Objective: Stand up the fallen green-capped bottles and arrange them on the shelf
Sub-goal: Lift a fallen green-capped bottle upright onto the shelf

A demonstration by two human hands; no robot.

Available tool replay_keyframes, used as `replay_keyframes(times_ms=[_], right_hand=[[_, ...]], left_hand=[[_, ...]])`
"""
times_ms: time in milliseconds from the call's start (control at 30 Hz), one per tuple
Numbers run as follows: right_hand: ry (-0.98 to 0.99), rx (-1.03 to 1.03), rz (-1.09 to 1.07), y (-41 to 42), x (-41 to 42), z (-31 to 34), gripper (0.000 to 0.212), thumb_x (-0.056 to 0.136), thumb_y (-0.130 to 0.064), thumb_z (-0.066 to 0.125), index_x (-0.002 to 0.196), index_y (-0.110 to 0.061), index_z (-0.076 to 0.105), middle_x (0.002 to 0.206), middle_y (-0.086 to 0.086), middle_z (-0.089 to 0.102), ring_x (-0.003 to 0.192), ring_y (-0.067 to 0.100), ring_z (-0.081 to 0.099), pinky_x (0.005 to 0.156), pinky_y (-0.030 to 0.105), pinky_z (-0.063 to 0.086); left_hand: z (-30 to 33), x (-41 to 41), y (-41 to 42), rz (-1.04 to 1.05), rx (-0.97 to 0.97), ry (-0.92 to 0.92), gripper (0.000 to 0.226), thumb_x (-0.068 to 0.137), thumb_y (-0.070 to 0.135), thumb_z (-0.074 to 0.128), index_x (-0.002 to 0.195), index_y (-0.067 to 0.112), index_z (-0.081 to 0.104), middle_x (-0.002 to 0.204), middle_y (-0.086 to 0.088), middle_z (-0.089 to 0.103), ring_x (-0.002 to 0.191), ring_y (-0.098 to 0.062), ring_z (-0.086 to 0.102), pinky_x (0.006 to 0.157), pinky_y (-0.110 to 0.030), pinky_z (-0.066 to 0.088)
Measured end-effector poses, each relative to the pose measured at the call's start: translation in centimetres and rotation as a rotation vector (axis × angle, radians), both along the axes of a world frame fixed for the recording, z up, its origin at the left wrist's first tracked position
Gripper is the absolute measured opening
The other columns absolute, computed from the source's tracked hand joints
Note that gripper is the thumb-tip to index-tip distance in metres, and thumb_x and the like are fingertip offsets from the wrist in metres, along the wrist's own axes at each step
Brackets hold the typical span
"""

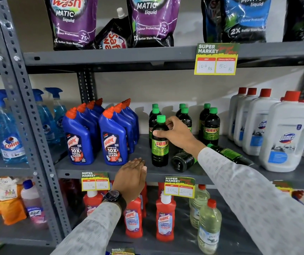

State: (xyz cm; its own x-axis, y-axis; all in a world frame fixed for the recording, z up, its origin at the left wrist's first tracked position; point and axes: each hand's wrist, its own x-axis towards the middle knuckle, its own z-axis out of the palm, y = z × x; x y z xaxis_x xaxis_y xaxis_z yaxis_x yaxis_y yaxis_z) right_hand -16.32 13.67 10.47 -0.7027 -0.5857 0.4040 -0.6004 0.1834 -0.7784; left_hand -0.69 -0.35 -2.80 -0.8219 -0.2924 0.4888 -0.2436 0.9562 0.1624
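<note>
My right hand (177, 134) grips the shoulder of a dark green-capped Sunny bottle (160, 153), which stands upright at the front of the grey middle shelf (99, 169). Two more Sunny bottles lie on their sides: one (183, 161) with its base toward me just right of the held bottle, another (228, 153) partly hidden behind my right sleeve. Several upright green-capped bottles (211, 126) stand in rows behind. My left hand (132, 176) rests flat on the shelf's front edge, holding nothing.
Blue Harpic bottles (113, 138) stand left of the green-capped ones and white Domex jugs (283, 137) stand to the right. Detergent pouches fill the shelf above. Red Harpic bottles (165, 218) and clear bottles sit on the shelf below. Price tags (179, 187) hang on the edge.
</note>
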Motion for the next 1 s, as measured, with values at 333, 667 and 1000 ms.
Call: replay_keyframes(times_ms=[333, 667, 1000], right_hand=[[0.037, 0.021, -0.033, 0.0, 0.2, -0.3, 0.065, 0.079, -0.039, 0.087, 0.132, -0.014, 0.062, 0.118, -0.001, 0.068, 0.108, 0.018, 0.065, 0.087, 0.031, 0.050], [0.070, 0.053, -0.045, 0.9, 0.7, 0.0, 0.074, 0.083, -0.058, 0.076, 0.139, -0.015, 0.055, 0.121, -0.004, 0.062, 0.111, 0.016, 0.060, 0.088, 0.029, 0.046], [0.042, 0.655, -0.405, 6.4, -2.4, 1.2, 0.033, 0.090, -0.039, 0.070, 0.102, -0.009, 0.063, 0.089, 0.008, 0.066, 0.072, 0.027, 0.067, 0.083, 0.046, 0.061]], left_hand=[[0.0, 0.1, 0.2, -0.009, 0.001, 0.012, 0.063, 0.102, 0.043, 0.016, 0.145, 0.011, 0.048, 0.152, -0.006, 0.048, 0.142, -0.016, 0.039, 0.117, -0.025, 0.017], [0.0, 0.1, 0.0, 0.004, -0.003, -0.004, 0.062, 0.102, 0.044, 0.015, 0.145, 0.013, 0.047, 0.152, -0.005, 0.048, 0.141, -0.014, 0.040, 0.117, -0.025, 0.018], [1.2, -1.9, 1.1, 0.034, 0.015, -0.122, 0.055, 0.104, 0.036, 0.021, 0.147, 0.010, 0.042, 0.156, -0.009, 0.042, 0.145, -0.020, 0.033, 0.122, -0.039, 0.016]])
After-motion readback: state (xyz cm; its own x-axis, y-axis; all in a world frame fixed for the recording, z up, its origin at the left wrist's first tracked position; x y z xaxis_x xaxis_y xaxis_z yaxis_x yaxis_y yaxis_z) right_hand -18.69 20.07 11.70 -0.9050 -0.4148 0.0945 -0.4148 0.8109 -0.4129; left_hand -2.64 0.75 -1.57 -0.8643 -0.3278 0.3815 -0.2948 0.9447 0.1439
